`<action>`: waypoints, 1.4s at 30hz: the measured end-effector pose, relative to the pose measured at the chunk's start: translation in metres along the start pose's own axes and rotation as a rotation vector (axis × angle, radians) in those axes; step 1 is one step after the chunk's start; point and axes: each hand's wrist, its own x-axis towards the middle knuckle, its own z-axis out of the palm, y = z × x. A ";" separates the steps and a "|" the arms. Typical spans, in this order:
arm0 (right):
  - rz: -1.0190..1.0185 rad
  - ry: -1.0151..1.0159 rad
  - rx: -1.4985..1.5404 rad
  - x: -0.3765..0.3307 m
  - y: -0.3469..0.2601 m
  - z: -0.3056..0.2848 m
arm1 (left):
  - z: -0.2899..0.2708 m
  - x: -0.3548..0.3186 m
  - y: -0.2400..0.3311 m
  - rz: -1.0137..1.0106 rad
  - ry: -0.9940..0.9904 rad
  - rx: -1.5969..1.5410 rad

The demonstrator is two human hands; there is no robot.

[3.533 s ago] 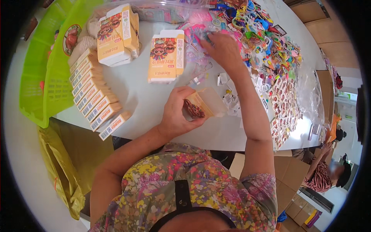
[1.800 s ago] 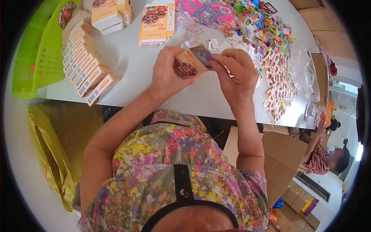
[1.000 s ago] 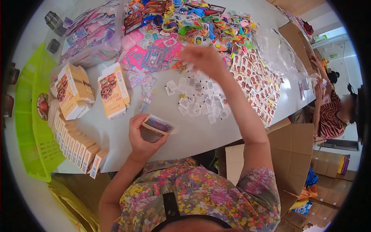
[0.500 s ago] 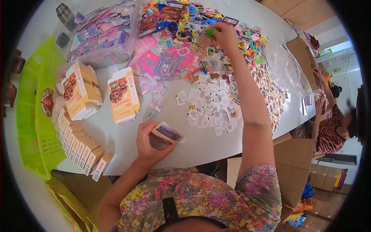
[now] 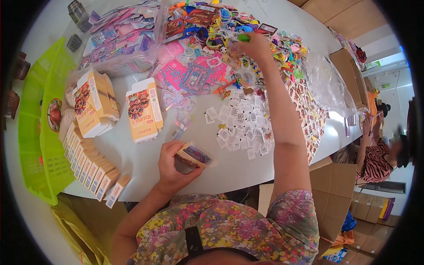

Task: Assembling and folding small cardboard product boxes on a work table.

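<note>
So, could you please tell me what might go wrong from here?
The left hand holds an open box at a slant; the item inside might slip out.
The last box of the row sits at the edge of the table and could be knocked off.
The green trinket in the right hand might snag others in the heap.

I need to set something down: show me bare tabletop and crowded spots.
Bare: between the box row and the left hand; also between the held box and the white packets. Crowded farther back: pink cards and, by the right hand, the trinket pile.
</note>
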 end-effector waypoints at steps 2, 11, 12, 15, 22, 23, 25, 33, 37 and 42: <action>-0.093 0.039 -0.158 -0.006 0.010 0.015 | -0.001 0.003 0.002 0.014 0.001 0.013; 0.233 0.109 0.814 -0.003 0.025 -0.013 | 0.001 0.000 -0.001 0.005 -0.017 0.000; 0.227 0.109 0.941 -0.004 0.019 -0.014 | 0.001 -0.002 -0.002 0.007 -0.015 -0.001; 0.272 -0.002 1.130 -0.013 0.005 -0.025 | 0.000 -0.002 -0.002 -0.008 -0.004 -0.004; 0.271 0.022 1.185 -0.022 0.002 -0.034 | 0.000 0.000 0.001 0.006 -0.017 -0.002; 0.272 0.031 1.205 -0.025 0.003 -0.035 | 0.003 -0.003 -0.002 -0.003 -0.004 -0.030; 0.283 0.040 1.223 -0.035 0.005 -0.033 | 0.004 -0.006 -0.003 -0.017 0.005 -0.061; 0.382 -0.426 1.072 -0.122 -0.066 -0.038 | 0.007 -0.006 -0.009 -0.063 0.032 -0.057; 0.184 -0.459 1.071 -0.174 -0.144 -0.066 | 0.004 -0.001 -0.008 0.004 0.088 -0.002; -0.457 -0.065 0.421 -0.200 -0.175 -0.067 | 0.005 0.000 -0.004 -0.046 0.091 -0.009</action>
